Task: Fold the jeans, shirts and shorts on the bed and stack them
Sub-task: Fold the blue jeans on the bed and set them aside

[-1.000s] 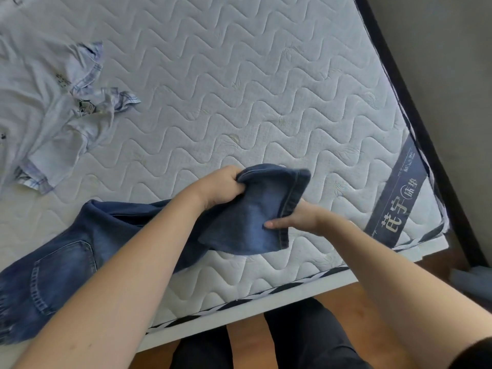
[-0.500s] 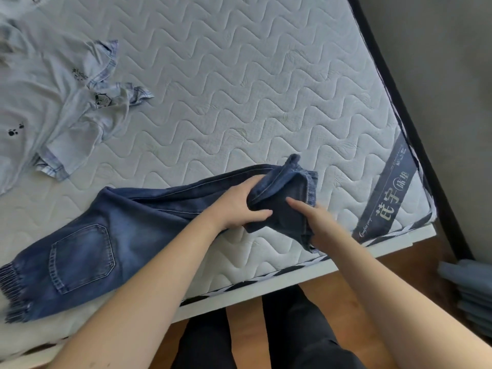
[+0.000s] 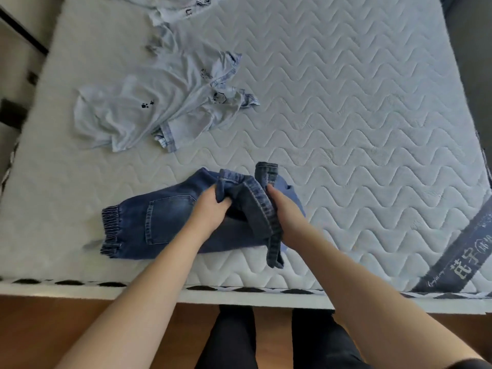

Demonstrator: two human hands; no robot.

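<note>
Dark blue jeans (image 3: pixel 165 222) lie folded over on the near part of the mattress (image 3: pixel 346 115), elastic waistband to the left, back pocket facing up. My left hand (image 3: pixel 210 211) grips a bunched leg end lying on top of them. My right hand (image 3: pixel 286 217) holds the hemmed cuff of that leg from the right side; the cuff hangs down toward the bed's front edge. A crumpled pale blue shirt (image 3: pixel 149 113) lies beyond the jeans to the left. Another light garment with dark lettering (image 3: pixel 183 8) sits at the top edge, partly cut off.
The quilted mattress stretches wide to the right, with a blue brand label (image 3: pixel 458 259) at its near right corner. The white bed edge (image 3: pixel 239 294) runs along the front. My dark-trousered legs (image 3: pixel 266 342) stand on a wooden floor below it.
The leg ends have been carried left and laid over the upper part of the jeans, so the jeans are now shorter. The view has shifted left, showing more of the shirt.
</note>
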